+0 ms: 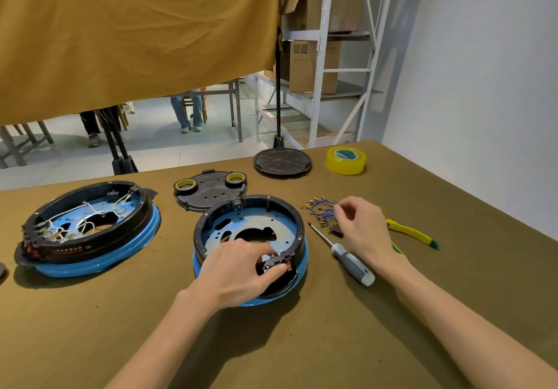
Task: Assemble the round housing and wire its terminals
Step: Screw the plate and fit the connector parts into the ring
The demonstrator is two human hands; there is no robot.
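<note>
Olive-brown cloth covers the table (302, 343), w/ a mustard curtain (136, 32) hung behind, metal shelving (320, 56) w/ cardboard boxes and a white wall to the right. Round housing (250, 231), blue base w/ black ring, sits mid-table; left hand (241, 271) grips the switch block (276, 263) at its near rim. Right hand (362, 225), fingers curled, pinches at the blue wires (321, 210) just right of the housing. Screwdriver (347, 256) lies between them. Second housing (87, 225), already wired, sits far left; yellow tape roll (345, 160) near the back edge.
</note>
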